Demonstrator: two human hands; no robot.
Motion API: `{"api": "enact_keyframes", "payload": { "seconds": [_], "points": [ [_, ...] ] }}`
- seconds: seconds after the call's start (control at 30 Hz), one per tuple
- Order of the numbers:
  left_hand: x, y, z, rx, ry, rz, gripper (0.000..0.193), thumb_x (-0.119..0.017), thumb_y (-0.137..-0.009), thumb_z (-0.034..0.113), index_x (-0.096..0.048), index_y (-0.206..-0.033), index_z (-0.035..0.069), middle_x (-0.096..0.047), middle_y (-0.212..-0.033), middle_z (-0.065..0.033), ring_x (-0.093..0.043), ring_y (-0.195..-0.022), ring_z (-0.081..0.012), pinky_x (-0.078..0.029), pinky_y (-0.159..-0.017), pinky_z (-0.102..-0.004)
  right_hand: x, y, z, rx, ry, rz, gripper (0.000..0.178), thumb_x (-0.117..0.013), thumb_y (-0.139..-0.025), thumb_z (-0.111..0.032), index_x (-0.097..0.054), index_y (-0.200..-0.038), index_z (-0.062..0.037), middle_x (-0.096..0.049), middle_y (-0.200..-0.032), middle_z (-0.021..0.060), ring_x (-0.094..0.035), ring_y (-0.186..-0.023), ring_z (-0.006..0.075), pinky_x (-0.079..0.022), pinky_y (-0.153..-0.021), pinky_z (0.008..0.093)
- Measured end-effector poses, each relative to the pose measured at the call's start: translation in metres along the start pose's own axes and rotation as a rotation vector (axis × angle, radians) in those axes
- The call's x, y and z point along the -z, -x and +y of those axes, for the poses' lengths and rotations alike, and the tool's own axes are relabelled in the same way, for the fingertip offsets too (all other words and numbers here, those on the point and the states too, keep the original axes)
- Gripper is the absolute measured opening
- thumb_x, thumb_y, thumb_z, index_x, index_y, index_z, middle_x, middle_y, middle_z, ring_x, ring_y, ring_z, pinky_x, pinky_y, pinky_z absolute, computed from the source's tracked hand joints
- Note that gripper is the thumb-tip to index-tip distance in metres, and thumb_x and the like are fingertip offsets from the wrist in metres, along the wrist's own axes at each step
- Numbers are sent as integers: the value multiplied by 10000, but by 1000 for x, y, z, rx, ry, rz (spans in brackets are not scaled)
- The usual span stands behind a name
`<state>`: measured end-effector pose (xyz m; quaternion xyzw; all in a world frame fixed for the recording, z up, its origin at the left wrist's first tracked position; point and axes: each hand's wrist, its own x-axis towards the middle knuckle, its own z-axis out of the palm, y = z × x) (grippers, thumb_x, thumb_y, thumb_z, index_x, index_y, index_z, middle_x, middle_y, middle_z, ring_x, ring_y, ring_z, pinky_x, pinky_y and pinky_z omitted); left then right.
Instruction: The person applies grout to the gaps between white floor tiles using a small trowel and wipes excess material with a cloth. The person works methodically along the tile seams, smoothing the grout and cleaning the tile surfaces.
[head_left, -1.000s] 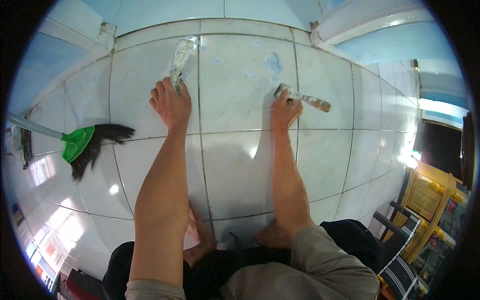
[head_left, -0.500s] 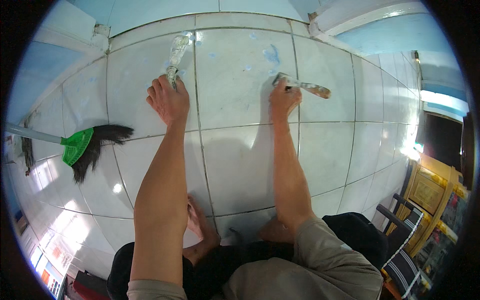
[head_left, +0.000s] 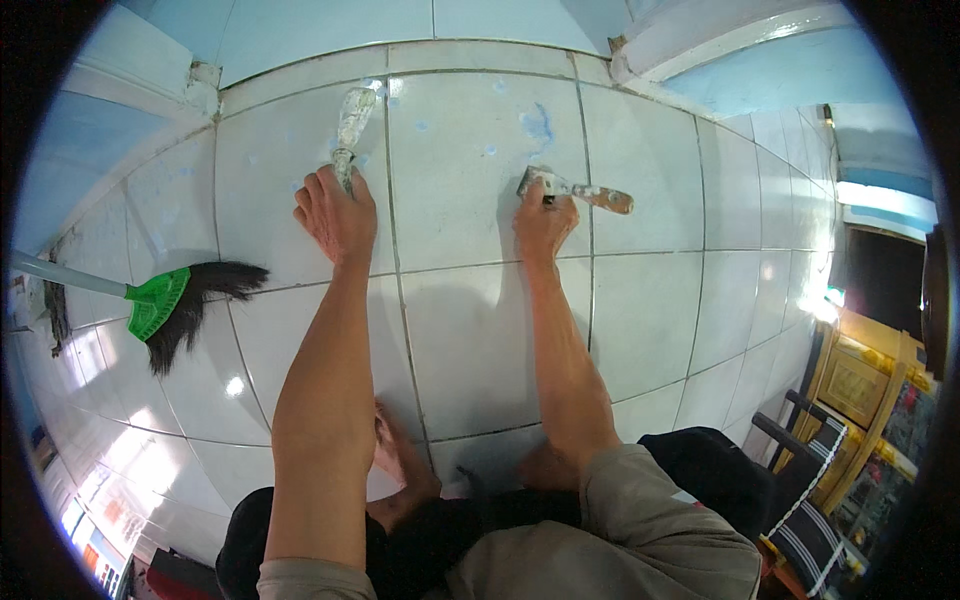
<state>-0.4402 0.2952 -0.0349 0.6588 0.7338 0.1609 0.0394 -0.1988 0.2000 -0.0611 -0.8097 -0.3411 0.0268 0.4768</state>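
My left hand [head_left: 338, 215] is closed round a narrow putty knife [head_left: 354, 118] smeared with whitish paint, its wide end pointing away from me over the tiles. My right hand [head_left: 546, 222] grips a paint-stained scraper [head_left: 598, 197] close to its blade, and the worn brown handle sticks out to the right. The scraper's blade end is low over the white floor tile; whether its edge touches cannot be made out. Beyond the hands, pale blue paint spots and a larger blue smear [head_left: 537, 125] mark the tiles.
A broom [head_left: 160, 303] with a green head and dark bristles lies at the left. Light blue walls [head_left: 330, 35] border the floor at the far side. A wooden cabinet [head_left: 858, 380] and a black striped chair [head_left: 808, 500] stand at the right. My bare feet are close below.
My right hand has moved left and nearer to me with the scraper. The left hand keeps its grip on the putty knife, and the whole view has shifted slightly.
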Motion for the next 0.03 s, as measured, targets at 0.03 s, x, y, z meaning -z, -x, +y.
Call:
{"api": "enact_keyframes", "payload": {
  "seconds": [0.03],
  "points": [
    [0,0,-1,11,-2,-14,400,-625,-950,373,-581,-1228,88,-573,-1140,-140,-531,-1115,-325,-393,-964,-488,4,-2,-3,-73,-104,4,271,-687,-882,-209,-773,-890,48,-758,-795,188,-733,-705,349,-570,-708,421]
  ]
}}
